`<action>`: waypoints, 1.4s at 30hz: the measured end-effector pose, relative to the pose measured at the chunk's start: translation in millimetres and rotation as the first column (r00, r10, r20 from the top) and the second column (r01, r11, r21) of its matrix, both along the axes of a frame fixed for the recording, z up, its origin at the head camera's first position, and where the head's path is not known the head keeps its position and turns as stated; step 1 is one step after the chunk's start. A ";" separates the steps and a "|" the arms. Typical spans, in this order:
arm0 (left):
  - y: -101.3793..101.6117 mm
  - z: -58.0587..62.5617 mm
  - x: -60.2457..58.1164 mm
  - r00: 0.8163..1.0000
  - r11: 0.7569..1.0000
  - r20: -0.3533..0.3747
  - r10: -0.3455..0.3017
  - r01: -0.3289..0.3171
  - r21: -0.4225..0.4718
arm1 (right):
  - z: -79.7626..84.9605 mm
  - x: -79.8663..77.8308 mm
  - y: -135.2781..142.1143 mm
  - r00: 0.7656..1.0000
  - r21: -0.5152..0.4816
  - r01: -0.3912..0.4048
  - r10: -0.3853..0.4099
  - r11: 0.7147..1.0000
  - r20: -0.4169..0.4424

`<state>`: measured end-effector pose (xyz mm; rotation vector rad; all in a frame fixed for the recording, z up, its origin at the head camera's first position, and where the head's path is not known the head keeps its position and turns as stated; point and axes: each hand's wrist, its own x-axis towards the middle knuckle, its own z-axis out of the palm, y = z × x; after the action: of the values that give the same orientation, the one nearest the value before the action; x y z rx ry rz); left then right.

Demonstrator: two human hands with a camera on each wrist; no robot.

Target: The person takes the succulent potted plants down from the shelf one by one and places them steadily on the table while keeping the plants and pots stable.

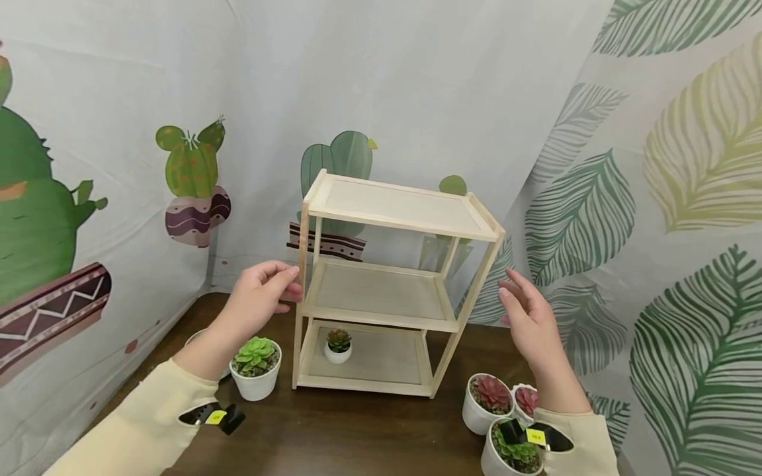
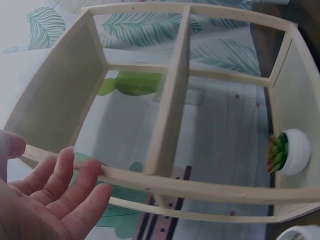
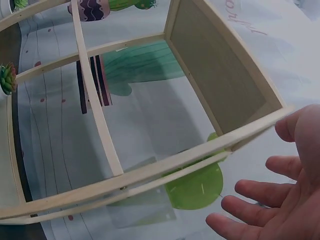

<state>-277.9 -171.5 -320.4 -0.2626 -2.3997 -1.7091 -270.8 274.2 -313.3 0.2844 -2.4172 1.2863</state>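
A three-tier pale wooden shelf (image 1: pixel 405 206) stands on the brown table, turned at a slight angle. On its bottom tier, toward the left, sits a small reddish-green succulent in a white pot (image 1: pixel 338 350). My left hand (image 1: pixel 258 294) is beside the shelf's left front post, fingers loosely bent; in the left wrist view its fingertips (image 2: pixel 90 170) overlap the wooden frame. Off the shelf's right side my right hand (image 1: pixel 531 320) hangs in the air with a gap to the post. Seen from the right wrist, its fingers (image 3: pixel 250 210) are spread and hold nothing.
A green succulent in a white pot (image 1: pixel 256 380) stands left of the shelf, with another white pot partly hidden behind my left forearm. At the right are two red succulents (image 1: pixel 489 396) and a green one (image 1: pixel 516 456), beside my right sleeve. Printed curtains (image 1: pixel 428 86) hang behind.
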 end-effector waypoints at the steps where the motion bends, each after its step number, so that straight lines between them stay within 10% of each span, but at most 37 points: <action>1: 1.1 -3.3 0.4 1.000 1.000 0.006 -0.008 0.008 0.008 | 1.0 -2.1 -1.1 1.000 -0.007 -0.002 0.002 1.000 -0.002; 14: 19.9 -46.9 8.6 0.994 0.993 0.065 -0.092 0.086 0.086 | 4.9 -17.0 -13.5 1.000 -0.084 -0.020 0.020 0.996 -0.001; 28: 45.6 -96.1 10.6 1.000 0.996 0.010 -0.024 0.023 0.082 | 1.7 -26.0 -25.8 1.000 -0.083 -0.010 0.009 0.997 -0.010; 42: 59.2 -142.3 -12.1 0.998 0.999 0.067 0.020 -0.017 -0.043 | -2.9 -34.3 -32.7 0.999 -0.070 0.006 -0.009 0.998 -0.053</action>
<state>-290.0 -112.3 -462.7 -0.1907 -2.4801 -1.6867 -305.1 241.6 -316.2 0.2861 -2.3215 1.3397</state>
